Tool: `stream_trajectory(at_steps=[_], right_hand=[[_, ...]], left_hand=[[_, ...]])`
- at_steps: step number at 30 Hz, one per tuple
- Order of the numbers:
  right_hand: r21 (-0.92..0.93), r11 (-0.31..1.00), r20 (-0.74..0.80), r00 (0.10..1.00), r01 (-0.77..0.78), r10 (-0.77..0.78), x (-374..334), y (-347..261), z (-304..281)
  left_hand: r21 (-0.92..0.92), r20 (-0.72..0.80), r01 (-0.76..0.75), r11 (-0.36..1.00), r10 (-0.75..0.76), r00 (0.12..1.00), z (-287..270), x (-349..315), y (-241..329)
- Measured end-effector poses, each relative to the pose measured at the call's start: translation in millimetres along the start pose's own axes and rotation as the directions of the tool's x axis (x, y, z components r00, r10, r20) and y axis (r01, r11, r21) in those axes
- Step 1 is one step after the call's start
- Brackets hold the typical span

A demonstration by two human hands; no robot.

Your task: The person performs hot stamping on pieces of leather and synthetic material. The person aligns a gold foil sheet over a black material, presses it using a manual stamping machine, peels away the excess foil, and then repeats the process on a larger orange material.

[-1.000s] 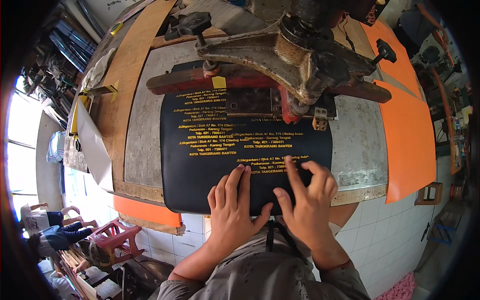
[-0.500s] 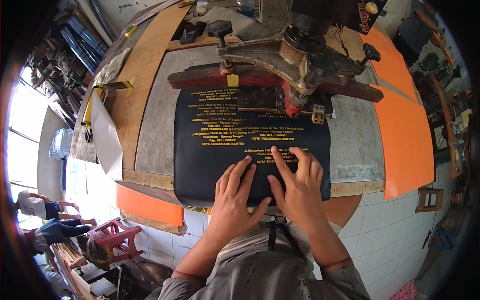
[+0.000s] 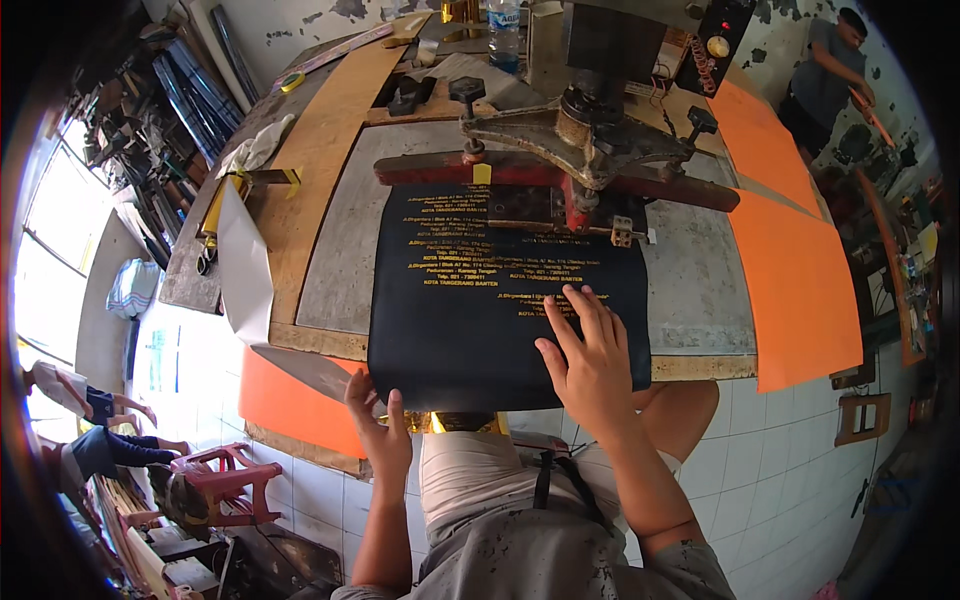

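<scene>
A black, leather-like sheet lies on the grey metal bed of a stamping press. Rows of small gold lettering cover its far half, and its near end hangs over the front edge. My right hand rests on the sheet at the right, fingers stretched over the nearest gold print. Just off the sheet's near left corner is my left hand, its fingers apart and nothing seen in them. Below the sheet's near edge shows shiny gold foil. The press's red crossbar stands over the sheet's far part.
Orange sheets lie along the right side. At the left are a white sheet, a yellow-handled cutter and a tape roll. A water bottle stands behind. Another person stands at the far right; a pink stool is lower left.
My left hand has come off the sheet and moved left and nearer, to its front left corner. My right hand stays on the sheet. The view has shifted, bringing the person at far right into sight.
</scene>
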State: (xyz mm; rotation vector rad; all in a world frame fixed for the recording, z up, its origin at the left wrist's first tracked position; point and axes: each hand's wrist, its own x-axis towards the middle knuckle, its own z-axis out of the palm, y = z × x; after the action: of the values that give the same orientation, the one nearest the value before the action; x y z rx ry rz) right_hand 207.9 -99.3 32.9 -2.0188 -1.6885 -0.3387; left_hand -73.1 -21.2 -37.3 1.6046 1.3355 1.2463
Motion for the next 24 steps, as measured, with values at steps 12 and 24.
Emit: stream_trajectory(at_steps=[12, 24], right_hand=[[0.221, 0.975, -0.151, 0.988, 0.013, 0.021, -40, -8, -47], [0.313, 0.891, -0.061, 0.943, 0.329, -0.326, -91, -28, -179]], left_hand=[[-0.262, 0.601, 0.458, 0.85, -0.228, 0.766, -99, 12, -1], [-0.374, 0.053, -0.415, 0.83, 0.465, 0.884, -101, 15, 141]])
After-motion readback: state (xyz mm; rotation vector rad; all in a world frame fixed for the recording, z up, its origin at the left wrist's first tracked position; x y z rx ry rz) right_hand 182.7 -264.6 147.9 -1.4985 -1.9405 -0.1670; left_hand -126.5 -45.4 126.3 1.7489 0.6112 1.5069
